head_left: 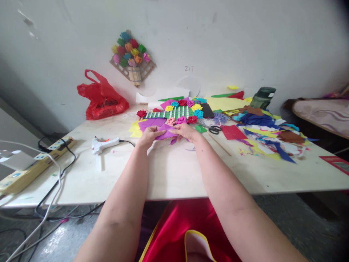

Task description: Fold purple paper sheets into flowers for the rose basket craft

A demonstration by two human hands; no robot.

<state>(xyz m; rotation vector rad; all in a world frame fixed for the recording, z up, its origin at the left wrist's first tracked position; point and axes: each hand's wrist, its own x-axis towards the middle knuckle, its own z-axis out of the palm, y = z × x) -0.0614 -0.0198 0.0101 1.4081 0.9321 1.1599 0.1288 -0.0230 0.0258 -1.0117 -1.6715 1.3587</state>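
Note:
My left hand (149, 137) and my right hand (186, 131) pinch a small piece of purple paper (165, 132) between them, just above the tabletop. Behind it lies a larger purple sheet (148, 124) with a yellow sheet (135, 129) under its left side. Just beyond my hands rests a green guitar-shaped craft (177, 112) with white strips, edged with red, pink, yellow and blue paper flowers. Black-handled scissors (215, 129) and a thin wooden stick (219, 144) lie to the right of my right hand. My fingertips partly cover the paper's edges.
A white glue gun (105, 145) lies on the left, its cord running behind my left hand. Farther left is a power strip (38, 163) with cables. A red bag (102, 96), a heap of paper scraps (267, 127) and a dark green bottle (263, 97) stand farther back.

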